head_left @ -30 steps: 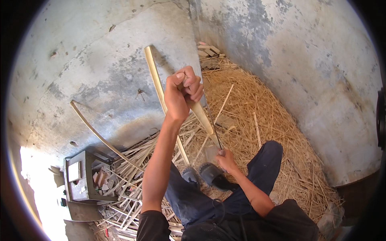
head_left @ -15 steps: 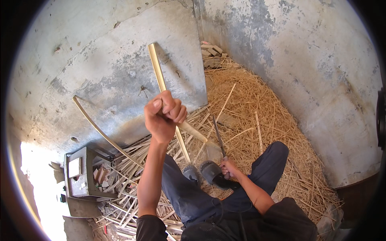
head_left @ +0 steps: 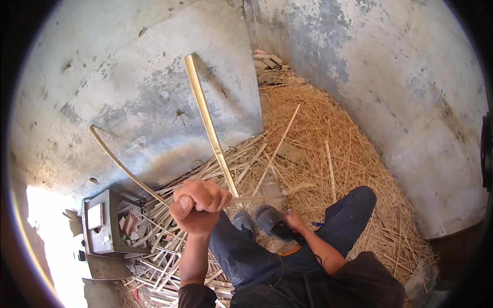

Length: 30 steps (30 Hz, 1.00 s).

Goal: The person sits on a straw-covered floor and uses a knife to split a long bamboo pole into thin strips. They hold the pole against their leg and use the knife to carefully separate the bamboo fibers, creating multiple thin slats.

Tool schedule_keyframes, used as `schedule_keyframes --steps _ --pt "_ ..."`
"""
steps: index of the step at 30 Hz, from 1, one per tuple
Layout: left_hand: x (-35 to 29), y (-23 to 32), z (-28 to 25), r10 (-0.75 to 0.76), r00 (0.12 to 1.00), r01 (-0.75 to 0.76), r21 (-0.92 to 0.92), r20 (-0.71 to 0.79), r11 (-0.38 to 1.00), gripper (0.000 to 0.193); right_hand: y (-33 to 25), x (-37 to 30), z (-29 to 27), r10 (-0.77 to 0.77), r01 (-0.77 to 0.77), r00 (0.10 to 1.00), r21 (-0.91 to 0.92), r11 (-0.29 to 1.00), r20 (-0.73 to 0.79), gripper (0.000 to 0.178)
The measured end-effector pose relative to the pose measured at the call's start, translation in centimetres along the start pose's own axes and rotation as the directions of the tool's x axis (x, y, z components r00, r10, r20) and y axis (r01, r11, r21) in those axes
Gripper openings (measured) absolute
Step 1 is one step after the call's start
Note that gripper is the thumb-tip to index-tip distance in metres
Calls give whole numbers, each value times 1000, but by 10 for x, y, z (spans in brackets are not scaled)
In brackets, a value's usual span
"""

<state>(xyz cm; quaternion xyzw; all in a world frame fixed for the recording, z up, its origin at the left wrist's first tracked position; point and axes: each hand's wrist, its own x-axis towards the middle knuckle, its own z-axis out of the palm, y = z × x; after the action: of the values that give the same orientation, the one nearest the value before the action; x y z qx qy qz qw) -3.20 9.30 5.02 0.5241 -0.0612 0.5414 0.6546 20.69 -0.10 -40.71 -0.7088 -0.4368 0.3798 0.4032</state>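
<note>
The left hand (head_left: 199,204) is raised in front of the seated person, its fingers (head_left: 191,197) curled tight into a fist around the lower part of a long bamboo strip (head_left: 206,119). The strip runs up and slightly left from the fist, its pale flat face standing against the grey concrete wall (head_left: 128,92). A thinner split piece (head_left: 257,197) sticks out to the right of the fist, level with it.

The right hand (head_left: 294,219) sits lower, to the right of the fist and just above the person's dark-trousered knee (head_left: 354,205). Its fingers are closed around something small, possibly a blade handle, but the hold is too small to tell clearly. Just left of this hand are the person's two dark shoes (head_left: 264,222).

Below and left of the fist lies a heap of split bamboo slats (head_left: 159,256) on the floor. A second curved strip (head_left: 120,164) arcs up from that heap toward the wall. Left of the heap stands a grey box (head_left: 102,223) with scraps in it. Right of the long strip, straw-like shavings (head_left: 318,138) cover the floor up to the corner of the walls.
</note>
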Motion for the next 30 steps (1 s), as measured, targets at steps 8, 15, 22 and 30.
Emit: schedule_keyframes --steps 8,15,22,30 --pt "-12 6 -2 44 999 -44 33 -19 999 43 11 8 -16 439 -590 787 320 741 434 15" --pt "-13 4 3 37 999 -37 24 -4 999 42 -13 -9 -13 246 -289 941 176 941 234 15" --pt "-13 5 9 44 999 -44 31 6 999 42 -41 -21 -13 -60 50 992 86 995 114 24" --pt "-54 57 3 352 932 -335 165 -85 928 39 -13 -6 -10 158 -150 986 -136 979 48 26"
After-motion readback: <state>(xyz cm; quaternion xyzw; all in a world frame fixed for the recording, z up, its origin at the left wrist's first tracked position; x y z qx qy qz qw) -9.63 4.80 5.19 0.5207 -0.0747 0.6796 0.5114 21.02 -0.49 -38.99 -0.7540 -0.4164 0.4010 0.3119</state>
